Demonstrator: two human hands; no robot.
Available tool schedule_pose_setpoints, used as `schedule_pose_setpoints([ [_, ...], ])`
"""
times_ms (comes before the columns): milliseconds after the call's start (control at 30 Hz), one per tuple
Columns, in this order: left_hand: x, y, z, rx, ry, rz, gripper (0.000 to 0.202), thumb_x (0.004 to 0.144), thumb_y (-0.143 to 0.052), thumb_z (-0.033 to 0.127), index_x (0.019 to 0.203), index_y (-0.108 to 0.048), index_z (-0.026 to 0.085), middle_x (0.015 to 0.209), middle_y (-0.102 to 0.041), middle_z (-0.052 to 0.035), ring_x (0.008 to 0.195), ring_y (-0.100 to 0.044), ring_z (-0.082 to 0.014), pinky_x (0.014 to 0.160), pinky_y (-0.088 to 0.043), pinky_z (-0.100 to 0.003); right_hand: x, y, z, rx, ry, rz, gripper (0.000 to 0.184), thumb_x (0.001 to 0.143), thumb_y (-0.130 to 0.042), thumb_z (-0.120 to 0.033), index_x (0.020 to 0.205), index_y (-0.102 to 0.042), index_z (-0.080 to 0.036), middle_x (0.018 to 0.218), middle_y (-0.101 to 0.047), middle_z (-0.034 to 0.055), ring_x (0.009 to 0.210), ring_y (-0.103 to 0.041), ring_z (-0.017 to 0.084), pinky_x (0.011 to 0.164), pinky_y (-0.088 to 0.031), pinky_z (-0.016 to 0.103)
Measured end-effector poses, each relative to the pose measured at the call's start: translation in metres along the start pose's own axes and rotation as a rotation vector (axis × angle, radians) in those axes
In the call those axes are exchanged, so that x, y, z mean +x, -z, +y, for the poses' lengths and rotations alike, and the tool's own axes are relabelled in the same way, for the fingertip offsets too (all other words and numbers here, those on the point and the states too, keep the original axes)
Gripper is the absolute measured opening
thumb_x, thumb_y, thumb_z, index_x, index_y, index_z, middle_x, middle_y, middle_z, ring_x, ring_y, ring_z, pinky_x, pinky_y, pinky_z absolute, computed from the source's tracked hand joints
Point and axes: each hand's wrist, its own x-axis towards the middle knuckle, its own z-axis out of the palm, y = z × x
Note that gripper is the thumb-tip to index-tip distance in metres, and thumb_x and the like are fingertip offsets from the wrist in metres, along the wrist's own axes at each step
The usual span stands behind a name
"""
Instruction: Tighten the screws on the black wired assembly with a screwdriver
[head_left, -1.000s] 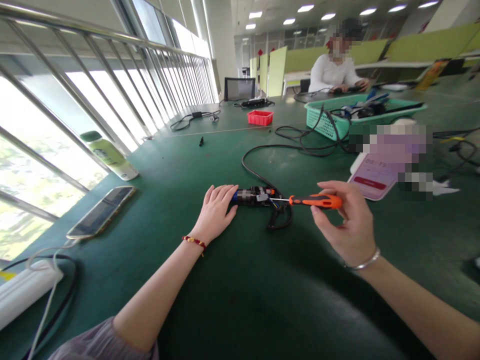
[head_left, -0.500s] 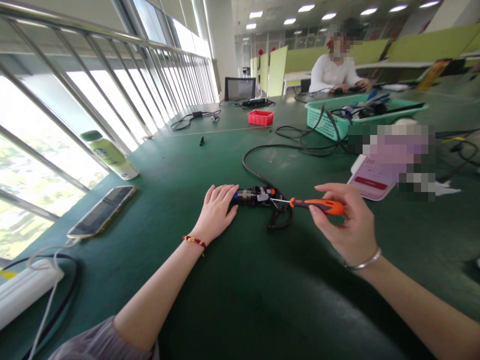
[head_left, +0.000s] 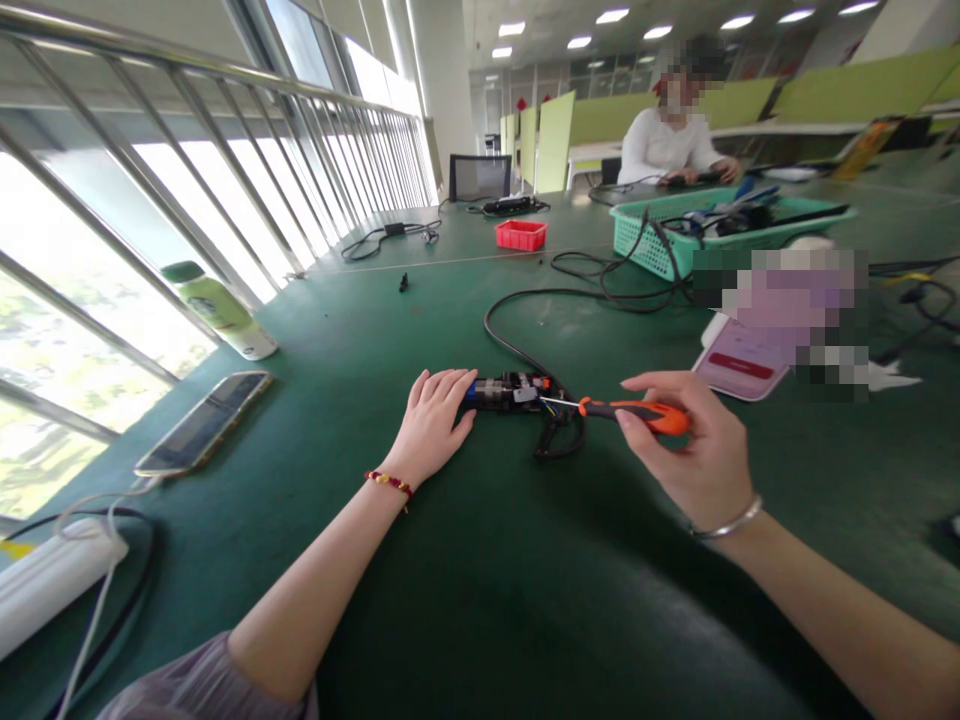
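Far left, a white power strip (head_left: 52, 575) sits at the table's near edge, with a phone (head_left: 204, 422) and a bottle (head_left: 219, 308) beyond it by the railing. My left hand (head_left: 431, 425) lies flat, fingers open, pressing the left end of a small black device (head_left: 510, 392) at the middle of the green table (head_left: 465, 600). It looks light and stiff, with thin wires that seem fragile, so I judge the solid body the safest place to hold. My right hand (head_left: 694, 450) pinches the orange screwdriver (head_left: 634, 411), its tip touching the device. The black cable (head_left: 525, 310) trails away; near me the cloth gives room.
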Motion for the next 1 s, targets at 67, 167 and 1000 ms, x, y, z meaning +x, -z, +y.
schedule_pose_setpoints([
  [67,-0.0003,0.0001,-0.0001,0.000,-0.001,0.000,0.045,0.090,-0.043,0.025,0.135,-0.040,0.020,0.135,-0.050,-0.0063,0.127,-0.041,-0.0216,0.115,-0.020,-0.047,0.0000,0.0005,-0.0012,-0.035,-0.012,-0.031,0.009,0.077,-0.062,-0.023,0.085,-0.060,-0.022,0.067,-0.061,-0.0027,0.054,-0.058,0.011,0.050,-0.047,0.023],
  [167,-0.0005,0.0004,0.0000,-0.008,0.001,0.002,0.045,0.090,-0.044,0.025,0.135,-0.040,0.020,0.135,-0.051,-0.0064,0.127,-0.041,-0.0217,0.115,-0.020,-0.047,0.0000,-0.0012,0.0006,-0.009,0.014,-0.001,0.014,0.076,-0.062,-0.021,0.090,-0.060,-0.021,0.076,-0.063,-0.0007,0.060,-0.060,0.012,0.056,-0.050,0.023],
  [1000,-0.0002,0.0016,0.0010,-0.008,0.002,-0.005,0.045,0.090,-0.045,0.024,0.134,-0.039,0.020,0.135,-0.050,-0.0062,0.128,-0.041,-0.0215,0.116,-0.019,-0.047,-0.0007,0.0008,-0.0020,-0.023,0.008,-0.034,0.015,0.076,-0.064,-0.022,0.089,-0.058,-0.025,0.068,-0.061,-0.0025,0.056,-0.059,0.013,0.050,-0.048,0.025],
])
